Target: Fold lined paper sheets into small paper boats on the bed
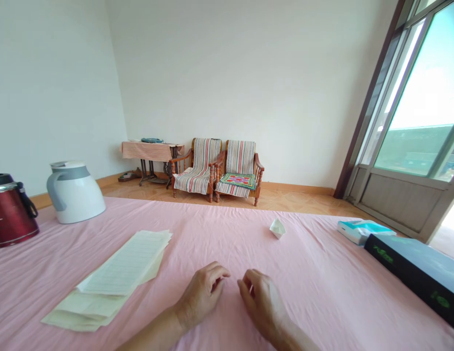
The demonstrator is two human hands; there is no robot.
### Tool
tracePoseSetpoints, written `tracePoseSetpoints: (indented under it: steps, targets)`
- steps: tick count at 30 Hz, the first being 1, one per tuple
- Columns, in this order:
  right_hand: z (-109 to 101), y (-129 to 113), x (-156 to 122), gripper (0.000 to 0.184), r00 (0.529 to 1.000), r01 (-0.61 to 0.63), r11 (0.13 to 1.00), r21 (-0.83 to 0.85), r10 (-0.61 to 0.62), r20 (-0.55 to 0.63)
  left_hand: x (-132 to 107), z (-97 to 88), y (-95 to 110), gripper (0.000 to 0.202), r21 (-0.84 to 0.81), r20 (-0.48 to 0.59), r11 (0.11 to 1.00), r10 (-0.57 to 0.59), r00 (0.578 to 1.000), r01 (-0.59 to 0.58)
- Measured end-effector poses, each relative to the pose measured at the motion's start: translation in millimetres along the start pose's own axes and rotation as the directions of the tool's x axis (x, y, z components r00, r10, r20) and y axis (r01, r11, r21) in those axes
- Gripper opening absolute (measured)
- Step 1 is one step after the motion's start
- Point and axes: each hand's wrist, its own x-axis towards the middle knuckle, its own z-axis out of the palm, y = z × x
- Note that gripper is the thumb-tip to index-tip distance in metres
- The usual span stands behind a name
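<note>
Small, pointed, folded white paper shape on a wrinkled pink cloth.
It sits beyond the right hand, which, like the left hand, is loosely half-curled and appears to hold nothing. The stack of pale, lined paper sheets lies near the left hand, probably for easy reach; the white-and-grey lidded jug stands farther off, perhaps to avoid knocks.

Left hand near lined sheets, right hand loosely curled, folded paper beyond
</note>
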Motion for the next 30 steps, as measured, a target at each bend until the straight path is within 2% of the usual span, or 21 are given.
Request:
tracePoseSetpoints:
  steps: [3, 6, 8, 10, 13, 17, 19, 22, 28, 30]
  targets:
    - [3, -16, -13, 0.018, 0.997, 0.065, 0.997, 0.052, -0.067, 0.034, -11, -16.0, 10, 0.028, -0.006, 0.047, 1.0, -0.012, 0.999, 0.012]
    - [3, -13, -17, 0.019, 0.992, 0.075, 0.99, 0.118, -0.086, 0.093, -30, -41.7, 18, 0.025, 0.03, 0.072, 0.999, -0.032, 0.997, 0.03]
    - [3, -9, -18, 0.018, 0.989, 0.066, 0.986, 0.154, -0.085, 0.12, -45, -63.8, 15, 0.02, 0.085, 0.061, 0.995, -0.062, 0.996, 0.057]
    - [4, -6, -19, 0.018, 0.989, 0.049, 0.985, 0.163, -0.07, 0.128, -60, -89.2, 3, 0.019, 0.157, 0.033, 0.98, -0.13, 0.991, 0.124]
    - [6, -4, -21, 0.019, 0.987, 0.032, 0.986, 0.163, -0.057, 0.151, -81, -128.4, -28, 0.017, 0.306, -0.111, 0.905, -0.273, 0.956, 0.294]
    - [10, -1, -23, 0.019, 0.986, 0.046, 0.983, 0.177, -0.073, 0.15, -101, -165.5, -64, 0.033, 0.363, -0.147, 0.853, -0.345, 0.927, 0.375]
    - [11, 1, -23, 0.019, 0.986, 0.053, 0.982, 0.18, -0.08, 0.147, -108, -173.3, -73, 0.041, 0.367, -0.108, 0.855, -0.351, 0.93, 0.366]
    - [12, 1, -23, 0.02, 0.987, 0.048, 0.983, 0.178, -0.074, 0.14, -115, -175.6, -77, 0.045, 0.349, -0.031, 0.875, -0.346, 0.938, 0.335]
    - [11, -2, -23, 0.021, 0.988, 0.048, 0.981, 0.189, -0.075, 0.135, -116, -174.2, -79, 0.024, 0.322, -0.01, 0.888, -0.343, 0.939, 0.328]
    - [12, -2, -24, 0.022, 0.99, 0.05, 0.981, 0.186, -0.074, 0.121, -114, -173.8, -82, 0.024, 0.319, -0.006, 0.889, -0.345, 0.939, 0.329]
